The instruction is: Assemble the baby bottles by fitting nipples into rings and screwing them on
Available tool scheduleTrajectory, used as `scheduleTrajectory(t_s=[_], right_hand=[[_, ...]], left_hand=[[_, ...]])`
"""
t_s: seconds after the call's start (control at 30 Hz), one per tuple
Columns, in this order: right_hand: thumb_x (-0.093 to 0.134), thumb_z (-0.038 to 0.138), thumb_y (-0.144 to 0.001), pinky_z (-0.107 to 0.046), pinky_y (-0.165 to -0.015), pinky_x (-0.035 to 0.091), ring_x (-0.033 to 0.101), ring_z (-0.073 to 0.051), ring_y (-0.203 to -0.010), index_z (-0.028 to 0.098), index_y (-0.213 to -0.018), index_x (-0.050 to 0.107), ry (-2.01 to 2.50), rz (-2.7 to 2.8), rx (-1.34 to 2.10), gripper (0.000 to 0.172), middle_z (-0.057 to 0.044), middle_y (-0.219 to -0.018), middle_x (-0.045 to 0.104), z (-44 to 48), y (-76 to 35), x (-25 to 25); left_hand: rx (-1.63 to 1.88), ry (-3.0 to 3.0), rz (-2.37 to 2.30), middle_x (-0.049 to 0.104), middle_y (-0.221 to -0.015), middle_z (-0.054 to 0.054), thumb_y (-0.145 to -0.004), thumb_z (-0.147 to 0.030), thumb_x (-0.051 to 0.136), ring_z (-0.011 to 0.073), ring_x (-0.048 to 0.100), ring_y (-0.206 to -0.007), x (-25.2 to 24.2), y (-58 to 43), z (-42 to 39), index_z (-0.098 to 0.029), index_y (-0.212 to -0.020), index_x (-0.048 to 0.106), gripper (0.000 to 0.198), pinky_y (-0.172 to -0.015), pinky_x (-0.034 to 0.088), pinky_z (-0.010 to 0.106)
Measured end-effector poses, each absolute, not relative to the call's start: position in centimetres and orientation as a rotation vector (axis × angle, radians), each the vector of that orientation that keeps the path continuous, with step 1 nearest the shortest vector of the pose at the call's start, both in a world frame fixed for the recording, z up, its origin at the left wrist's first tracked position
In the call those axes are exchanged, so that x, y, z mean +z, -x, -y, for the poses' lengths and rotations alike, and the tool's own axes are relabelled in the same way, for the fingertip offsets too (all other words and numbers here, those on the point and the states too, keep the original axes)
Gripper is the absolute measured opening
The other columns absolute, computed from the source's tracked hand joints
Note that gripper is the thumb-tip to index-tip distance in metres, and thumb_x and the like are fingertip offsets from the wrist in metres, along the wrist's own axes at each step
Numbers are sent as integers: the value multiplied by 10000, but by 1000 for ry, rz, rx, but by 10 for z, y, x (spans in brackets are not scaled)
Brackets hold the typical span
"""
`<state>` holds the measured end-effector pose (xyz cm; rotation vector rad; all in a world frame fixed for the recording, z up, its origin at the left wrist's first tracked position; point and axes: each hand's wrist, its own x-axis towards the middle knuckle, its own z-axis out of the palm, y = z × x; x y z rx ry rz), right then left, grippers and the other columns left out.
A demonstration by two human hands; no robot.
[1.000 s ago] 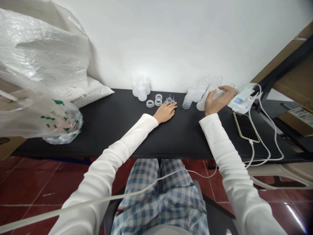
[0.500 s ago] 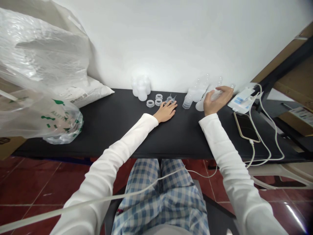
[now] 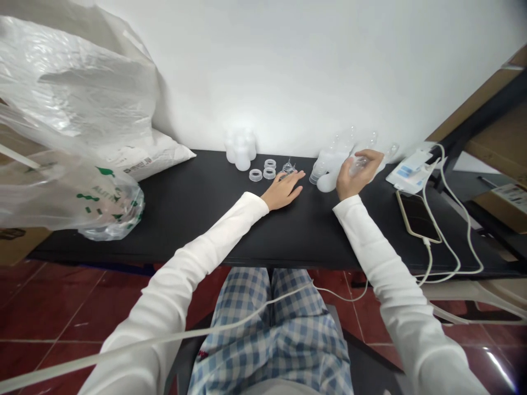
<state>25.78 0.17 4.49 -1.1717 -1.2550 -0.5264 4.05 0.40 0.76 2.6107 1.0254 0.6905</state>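
My left hand (image 3: 284, 191) rests palm down on the table with its fingers stretched out. Its fingertips are beside small clear pointed nipple-like pieces (image 3: 289, 166), which they partly cover. To its left lie three translucent screw rings (image 3: 255, 175). My right hand (image 3: 357, 175) curls around a tilted frosted plastic bottle (image 3: 326, 182), whose rounded base points left; the fingers hide part of it. Behind that hand stand several frosted bottles with clear nipple-shaped tops (image 3: 336, 153). A clear cup-like cap (image 3: 316, 173) is just left of them.
A cluster of frosted bottles (image 3: 242, 156) stands against the wall. Large white plastic bags (image 3: 111, 99) and a clear bag with green print (image 3: 111, 203) fill the left side. On the right are a charging phone (image 3: 419, 216), a white-and-blue box (image 3: 409, 170) and loose white cables (image 3: 461, 208).
My right hand has moved slightly left and inward with the bottle, whose base now sits closer to the clear cap. My left hand has shifted slightly right, fingers still spread.
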Motion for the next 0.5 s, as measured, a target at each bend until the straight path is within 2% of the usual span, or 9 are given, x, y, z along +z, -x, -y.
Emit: scheduleTrajectory(t_s=[0.13,0.23,0.33,0.43,0.5], right_hand=[[312,361,-974,-487,-1008,490,575,-232,-1122,239,-1078,386,1249,1228,-235,177,-103,-1096,479,-2,-233,30],[281,424,-1008,-439,-971,518,589,-206,-1122,244,-1088,363,1298,1179,-30,213,-102,-1134,489,-12,-224,16],[296,571,-1007,-337,-738,566,624,-171,-922,264,-1030,361,1301,1122,263,314,-57,-1059,514,-19,-219,9],[363,709,-960,-251,-488,459,541,-117,-617,268,-973,409,1169,1200,588,444,-3,-904,533,-14,-213,9],[413,765,-925,-235,-420,377,454,-99,-502,265,-959,446,1092,1274,714,502,37,-752,510,-6,-208,10]], left_hand=[[737,-2462,-863,367,-1636,196,-984,-497,532,301,422,-1497,3,-40,0,-180,-1584,207,753,-1212,381,482],[926,-2324,-901,386,-1589,212,-958,-437,603,299,507,-1415,-1,-40,-3,-201,-1550,192,758,-1104,503,438],[1124,-2105,-1029,434,-1537,177,-979,-422,591,255,612,-1261,-2,-37,-7,-255,-1511,224,668,-939,589,377],[1234,-1872,-1102,583,-1332,128,-1006,-488,540,188,683,-1030,-2,-34,-11,-264,-1459,296,562,-807,604,325],[1315,-1711,-1135,641,-1136,88,-1014,-536,501,143,676,-845,-2,-31,-14,-250,-1400,363,500,-711,589,297]])
